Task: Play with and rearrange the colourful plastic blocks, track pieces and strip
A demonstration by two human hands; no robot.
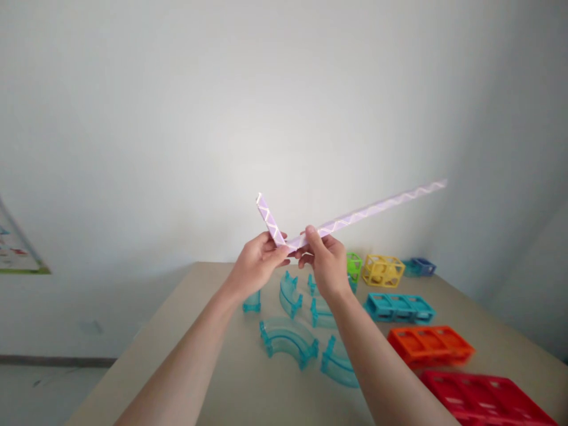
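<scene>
Held up in front of the wall is a lilac-and-white twisty snake puzzle [364, 213], bent near its left end. Its short segment [268, 219] tilts up and to the left, while the long straight part runs up to the right. My left hand [258, 263] pinches it at the bend between thumb and fingers. Just right of the bend, my right hand [326, 260] grips the start of the long part, thumb on top. The fingers behind the puzzle are partly hidden.
Below my hands is a table [231, 378] with several clear teal curved track pieces [288, 337]. Along the right lie openwork blocks: red [483, 396], orange [430, 345], teal [399, 307] and yellow [383, 270]. A wall [222, 118] rises behind the table.
</scene>
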